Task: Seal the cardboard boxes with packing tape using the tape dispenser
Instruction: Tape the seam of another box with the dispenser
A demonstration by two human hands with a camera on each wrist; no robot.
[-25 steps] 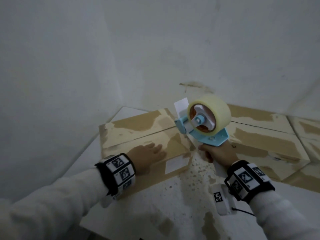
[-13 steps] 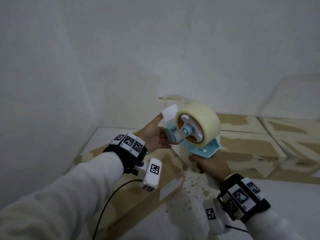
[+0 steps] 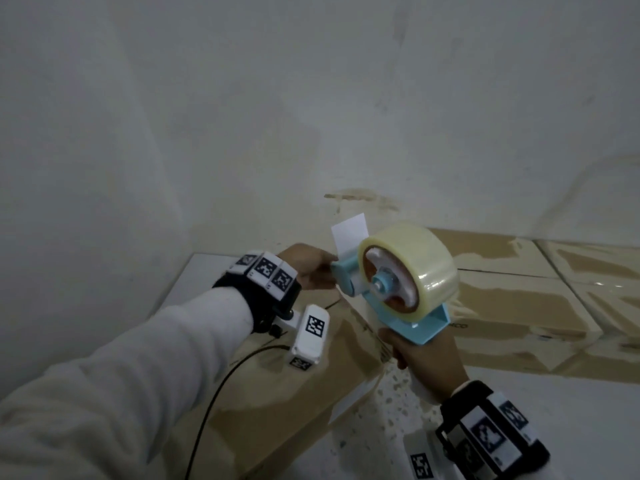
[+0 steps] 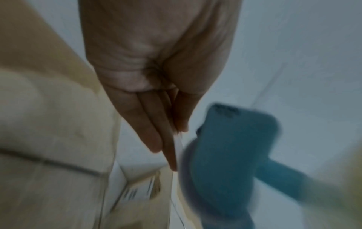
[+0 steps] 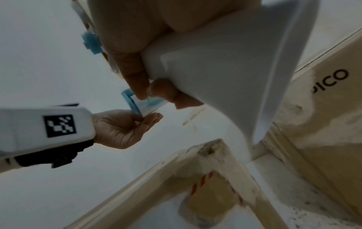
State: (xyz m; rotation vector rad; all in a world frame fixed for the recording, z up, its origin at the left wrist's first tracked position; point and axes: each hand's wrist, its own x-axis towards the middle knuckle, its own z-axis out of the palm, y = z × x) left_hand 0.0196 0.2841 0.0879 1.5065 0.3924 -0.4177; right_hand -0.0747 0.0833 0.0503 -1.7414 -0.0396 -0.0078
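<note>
Sleeve [image 3: 114, 386] first, white, coming in from the lower left of my head view, with the marker band on the wrist. My left hand [image 3: 306, 270] is lifted above the near cardboard box [image 3: 277, 403] and reaches to the front end of the tape dispenser [image 3: 391, 296]; in the left wrist view its fingers [image 4: 154, 124] lie straight and close together with the thumb against them, and a thin clear strip of tape [image 4: 177, 148] seems to run out from between them, so I read it as pinching the loose tape end, though blur keeps me from being sure. The right wrist view shows the same hand [image 5: 125, 130] cupped under the dispenser's blue front. A white tab [image 3: 349, 232] stands up above that front end. The dispenser is held in the air over the gap between the boxes, its pale roll of tape [image 3: 412, 268] upright on the blue frame. My right hand [image 3: 424, 362] is wrapped round the white handle [image 5: 225, 65] below the frame, fingers curled tight on it. Further right, the far cardboard boxes [image 3: 512, 299] lie flat on the white counter [image 3: 519, 427], side by side and against the wall [image 3: 311, 116]; one shows printed letters on its side.
</note>
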